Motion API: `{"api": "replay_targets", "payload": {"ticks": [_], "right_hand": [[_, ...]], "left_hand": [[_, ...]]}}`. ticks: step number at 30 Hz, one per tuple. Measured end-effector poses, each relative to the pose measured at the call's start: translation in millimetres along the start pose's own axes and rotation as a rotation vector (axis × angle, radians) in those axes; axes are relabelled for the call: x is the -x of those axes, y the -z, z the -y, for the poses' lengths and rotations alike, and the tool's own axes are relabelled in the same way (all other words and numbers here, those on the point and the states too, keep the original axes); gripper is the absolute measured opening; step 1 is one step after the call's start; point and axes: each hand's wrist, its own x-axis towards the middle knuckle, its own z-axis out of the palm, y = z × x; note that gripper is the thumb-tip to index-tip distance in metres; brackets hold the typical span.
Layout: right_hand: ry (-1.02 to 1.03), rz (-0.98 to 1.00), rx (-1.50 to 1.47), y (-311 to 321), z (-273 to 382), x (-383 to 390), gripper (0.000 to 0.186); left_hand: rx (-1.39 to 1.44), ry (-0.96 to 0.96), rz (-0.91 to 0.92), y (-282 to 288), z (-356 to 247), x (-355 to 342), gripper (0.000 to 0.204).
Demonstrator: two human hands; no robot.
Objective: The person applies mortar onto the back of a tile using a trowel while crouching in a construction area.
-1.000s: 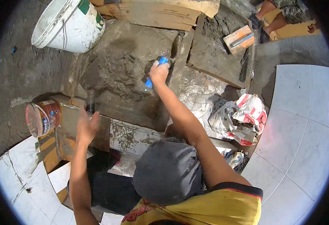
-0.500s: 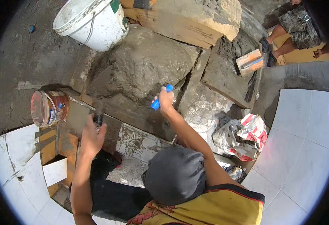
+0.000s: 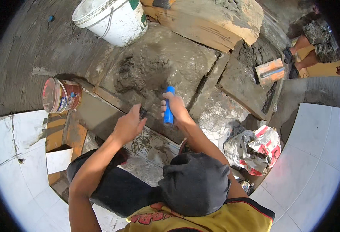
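Observation:
My right hand [image 3: 174,107] is closed around a bright blue handle [image 3: 168,116], its fingers wrapped over the middle. Whatever the handle belongs to is not clearly visible. Further left, my left hand [image 3: 128,125] holds a black handle [image 3: 143,112] between thumb and fingers; the far part of that tool is blurred against the mortar. Beyond both hands spreads a heap of wet grey mortar [image 3: 189,58], smooth and shiny on the right, darker and broken up on the left.
A white bucket [image 3: 110,25] stands behind the mortar; a brown-and-clear pail [image 3: 61,96] is at left. Cardboard [image 3: 199,29] lies at the back. An orange-stained float [image 3: 269,72] rests at right, above a crumpled sack [image 3: 255,150]. Another person's legs [image 3: 307,60] are at far right.
My left hand has moved right and slightly forward with the black handle, closer to my right hand. The blue handle has turned more upright. The whole view has shifted slightly.

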Motion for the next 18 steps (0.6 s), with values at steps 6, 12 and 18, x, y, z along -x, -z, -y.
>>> {"api": "replay_targets", "payload": {"ticks": [6, 12, 18], "right_hand": [[-0.056, 0.141, -0.081, -9, 16, 21, 0.013], [-0.043, 0.159, -0.029, -8, 31, 37, 0.011], [-0.119, 0.131, 0.501, 0, 37, 53, 0.026]], "left_hand": [[-0.1, -0.051, -0.007, -35, 4, 0, 0.048], [-0.164, 0.06, 0.007, -22, 18, -35, 0.047], [-0.151, 0.206, -0.125, -10, 50, -36, 0.046]]}}
